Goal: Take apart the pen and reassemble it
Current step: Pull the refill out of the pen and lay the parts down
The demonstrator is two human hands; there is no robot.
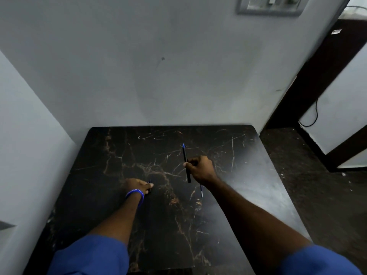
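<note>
My right hand [200, 169] grips a slim black pen barrel [185, 157] near its middle, held upright above the dark marble table [119, 155]; the barrel's far end is blue. A thin blue-and-silver refill [201, 190] lies on the table just under my right wrist, partly hidden. My left hand [137, 186], with a blue wristband, rests low on the table and pinches a small dark pen piece [149, 185], most of it hidden by the fingers.
The table stands in a corner, with grey walls behind and to the left. A wall socket plate [270, 5] is high on the back wall. To the right are dark floor [317, 185], a dark door frame and a black cable.
</note>
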